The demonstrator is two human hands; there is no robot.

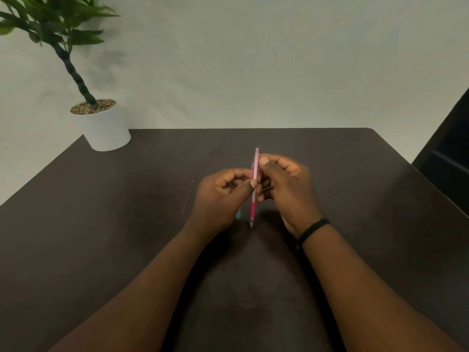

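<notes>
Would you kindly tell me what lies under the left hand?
A small teal piece peeks out below the left hand, over the dark table; the hand covers the rest, so its shape cannot be told.

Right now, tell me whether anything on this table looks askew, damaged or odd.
Faint pale scratches mark the table beside the left hand. The plant stem leans left in its white pot, set at the table's far-left corner. A small teal thing peeks from under the left hand, which shares the pink pen with the right hand.
</notes>
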